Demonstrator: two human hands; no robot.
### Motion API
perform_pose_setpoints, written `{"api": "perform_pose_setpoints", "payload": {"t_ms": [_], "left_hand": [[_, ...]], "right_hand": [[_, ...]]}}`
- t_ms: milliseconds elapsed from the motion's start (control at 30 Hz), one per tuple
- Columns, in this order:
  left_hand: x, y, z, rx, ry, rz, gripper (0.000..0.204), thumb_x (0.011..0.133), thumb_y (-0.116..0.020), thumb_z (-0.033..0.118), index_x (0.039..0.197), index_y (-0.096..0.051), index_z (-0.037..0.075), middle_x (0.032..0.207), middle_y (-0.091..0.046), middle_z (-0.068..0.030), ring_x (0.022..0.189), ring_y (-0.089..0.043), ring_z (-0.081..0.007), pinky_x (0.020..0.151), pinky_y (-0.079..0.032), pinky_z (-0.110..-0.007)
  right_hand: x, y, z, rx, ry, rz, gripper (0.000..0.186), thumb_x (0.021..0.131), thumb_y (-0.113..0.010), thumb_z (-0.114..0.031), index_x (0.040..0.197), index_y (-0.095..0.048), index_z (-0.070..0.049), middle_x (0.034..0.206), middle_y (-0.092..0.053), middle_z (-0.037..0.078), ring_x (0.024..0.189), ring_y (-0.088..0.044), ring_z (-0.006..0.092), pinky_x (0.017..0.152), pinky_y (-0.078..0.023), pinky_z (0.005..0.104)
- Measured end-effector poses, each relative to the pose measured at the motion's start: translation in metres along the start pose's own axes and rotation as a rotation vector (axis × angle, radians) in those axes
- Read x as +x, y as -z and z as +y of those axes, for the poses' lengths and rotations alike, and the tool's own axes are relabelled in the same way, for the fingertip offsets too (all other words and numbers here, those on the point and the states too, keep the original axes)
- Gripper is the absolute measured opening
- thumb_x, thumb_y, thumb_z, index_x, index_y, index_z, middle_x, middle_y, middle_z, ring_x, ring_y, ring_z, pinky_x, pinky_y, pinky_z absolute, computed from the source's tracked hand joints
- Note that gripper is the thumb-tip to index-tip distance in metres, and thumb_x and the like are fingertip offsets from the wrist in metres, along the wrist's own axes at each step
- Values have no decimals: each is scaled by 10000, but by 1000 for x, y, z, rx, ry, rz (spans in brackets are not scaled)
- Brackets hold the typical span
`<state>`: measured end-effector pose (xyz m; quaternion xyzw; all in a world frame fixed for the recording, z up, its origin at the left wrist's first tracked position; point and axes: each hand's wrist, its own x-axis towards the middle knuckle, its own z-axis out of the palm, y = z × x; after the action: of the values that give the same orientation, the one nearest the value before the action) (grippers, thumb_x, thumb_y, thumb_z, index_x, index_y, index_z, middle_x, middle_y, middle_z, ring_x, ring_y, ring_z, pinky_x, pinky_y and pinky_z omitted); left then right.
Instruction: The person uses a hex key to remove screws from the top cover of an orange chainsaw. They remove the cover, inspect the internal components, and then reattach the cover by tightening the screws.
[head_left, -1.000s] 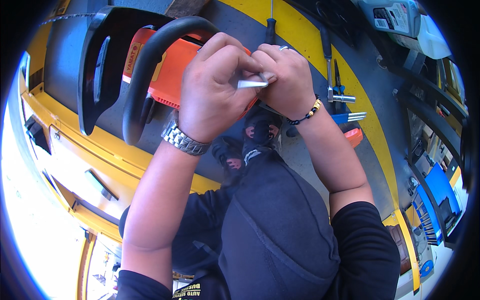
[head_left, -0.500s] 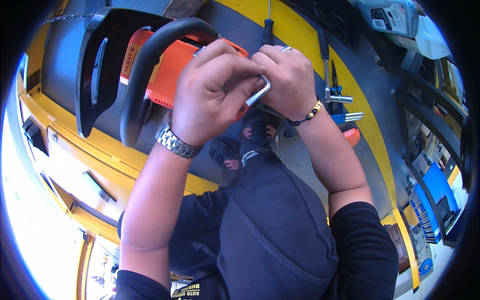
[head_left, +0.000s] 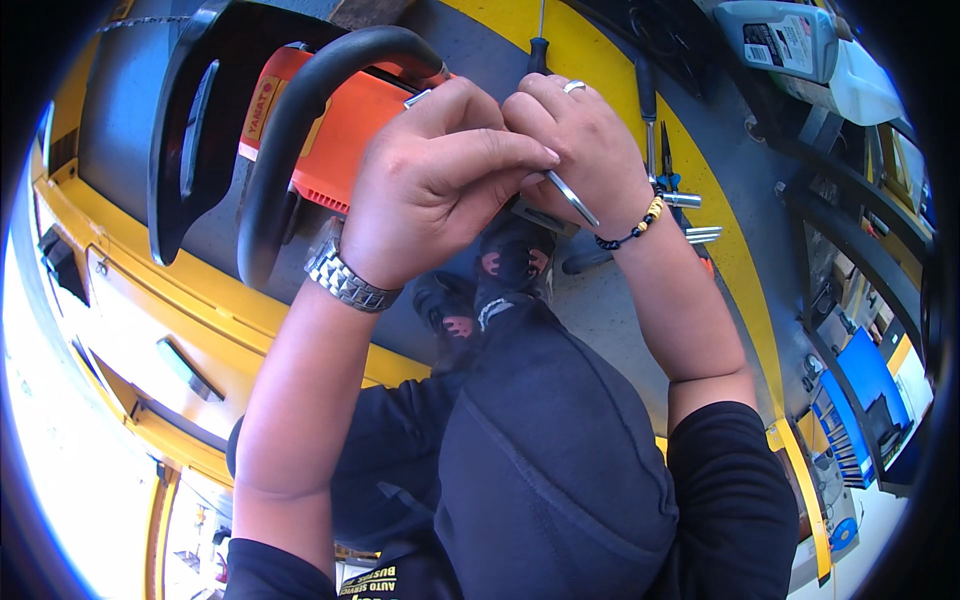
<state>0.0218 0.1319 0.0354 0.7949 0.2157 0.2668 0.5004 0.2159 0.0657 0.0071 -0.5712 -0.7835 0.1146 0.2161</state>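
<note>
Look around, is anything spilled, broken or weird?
Nothing stands out. The left hand and right hand are close together at a slim metal rod, and I see no spill, nor damage where the orange chainsaw shows.

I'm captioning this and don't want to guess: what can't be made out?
In the head view:
- metal rod: upper end, hidden by the left hand
- chainsaw: part of its body, behind that hand
- right hand: fingertips, hidden by its curled knuckles
- screwdriver: tip, cut off by the top edge
</note>
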Motion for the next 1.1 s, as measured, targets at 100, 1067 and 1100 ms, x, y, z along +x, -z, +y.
{"api": "perform_pose_setpoints", "payload": {"t_ms": [100,1067,1100], "left_hand": [[-1,-4,-1,-11,20,66,289,869,-787,-29,1143,-762,59,950,-602,-29,804,-582,-149,710,-502,-276],[-135,89,28,-47,761,637,278,1057,-599,162,1265,-651,-16,1122,-672,-60,994,-606,-118,910,-471,-265],[-134,89,23,-109,768,657,308,1064,-590,179,1297,-646,-16,1162,-680,-72,1017,-609,-121,935,-468,-268]], "right_hand": [[-1,3,-8,-14,-73,28,181,829,-723,-184,886,-587,-80,829,-590,69,767,-648,260,698,-528,384],[3,32,-15,312,-189,-42,150,864,-747,-8,954,-630,-29,926,-655,140,831,-659,347,732,-532,420],[3,32,-17,323,-194,-14,145,863,-747,-7,953,-635,-27,914,-660,138,820,-659,343,729,-531,415]]}}
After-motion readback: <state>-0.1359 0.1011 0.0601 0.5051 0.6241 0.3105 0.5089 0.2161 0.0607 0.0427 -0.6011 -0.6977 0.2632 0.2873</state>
